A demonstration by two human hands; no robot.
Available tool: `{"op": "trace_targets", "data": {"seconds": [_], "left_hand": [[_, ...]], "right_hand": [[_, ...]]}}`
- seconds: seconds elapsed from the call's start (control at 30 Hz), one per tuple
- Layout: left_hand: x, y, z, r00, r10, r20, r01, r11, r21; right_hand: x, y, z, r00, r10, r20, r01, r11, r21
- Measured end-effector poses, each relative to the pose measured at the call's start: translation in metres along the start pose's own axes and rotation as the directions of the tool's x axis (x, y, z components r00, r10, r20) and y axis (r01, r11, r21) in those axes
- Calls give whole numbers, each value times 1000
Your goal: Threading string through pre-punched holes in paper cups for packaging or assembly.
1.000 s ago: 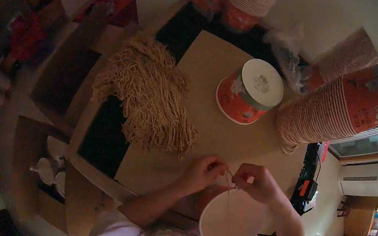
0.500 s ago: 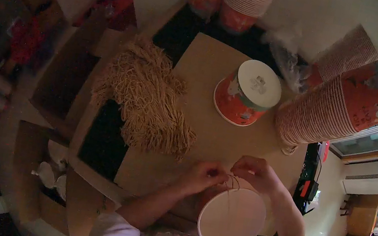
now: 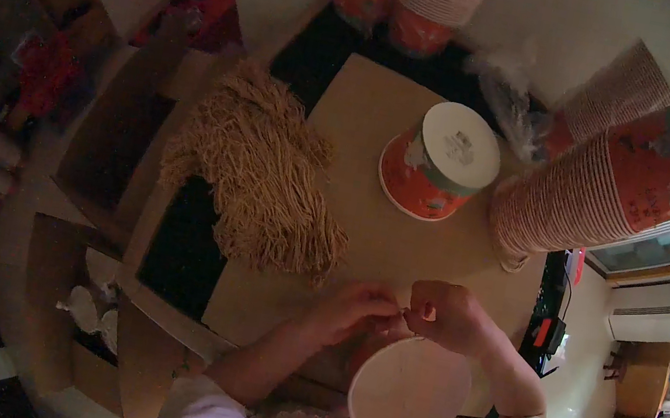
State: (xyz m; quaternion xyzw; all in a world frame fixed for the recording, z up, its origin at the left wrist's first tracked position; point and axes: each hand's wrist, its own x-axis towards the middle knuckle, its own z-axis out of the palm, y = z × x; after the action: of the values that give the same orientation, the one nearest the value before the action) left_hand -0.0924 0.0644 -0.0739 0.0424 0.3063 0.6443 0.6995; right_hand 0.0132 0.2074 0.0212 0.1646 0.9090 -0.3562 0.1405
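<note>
A paper bucket (image 3: 408,394) with a pale inside and an orange outer wall rests tilted against my lap, its open mouth toward me. At its far rim my left hand (image 3: 355,308) and my right hand (image 3: 454,316) meet, fingers pinched together. Between the fingertips is a thin brown cord, now almost wholly hidden by them. A big bundle of tan cords (image 3: 266,171) lies on the cardboard sheet (image 3: 368,117) beyond my left hand. Farther off, an orange-and-green paper bucket (image 3: 425,175) stands upside down, its pale base up.
Tall nested stacks of paper buckets lean at the right (image 3: 564,190) and stand at the back (image 3: 436,0). Crumpled clear plastic (image 3: 507,105) lies between them. On the left, an open cardboard box (image 3: 85,300) holds white pieces. A black-and-red device (image 3: 546,335) sits by the right table edge.
My hands have drawn together and closed in on the bucket's rim. The cord loop that showed between them is now hidden in the fingers. My right hand has curled more tightly.
</note>
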Motion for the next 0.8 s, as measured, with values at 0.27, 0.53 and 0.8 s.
{"op": "trace_targets", "data": {"seconds": [0.27,0.53,0.8], "left_hand": [[4,0,6,983,149,-108,-55,797,601],[5,-5,6,946,324,15,-249,695,674],[3,-7,11,917,399,-7,-261,611,748]], "right_hand": [[-3,35,7,1000,-23,13,16,923,384],[-5,64,53,969,-70,-239,199,795,573],[-8,53,37,997,78,6,-48,544,838]]}}
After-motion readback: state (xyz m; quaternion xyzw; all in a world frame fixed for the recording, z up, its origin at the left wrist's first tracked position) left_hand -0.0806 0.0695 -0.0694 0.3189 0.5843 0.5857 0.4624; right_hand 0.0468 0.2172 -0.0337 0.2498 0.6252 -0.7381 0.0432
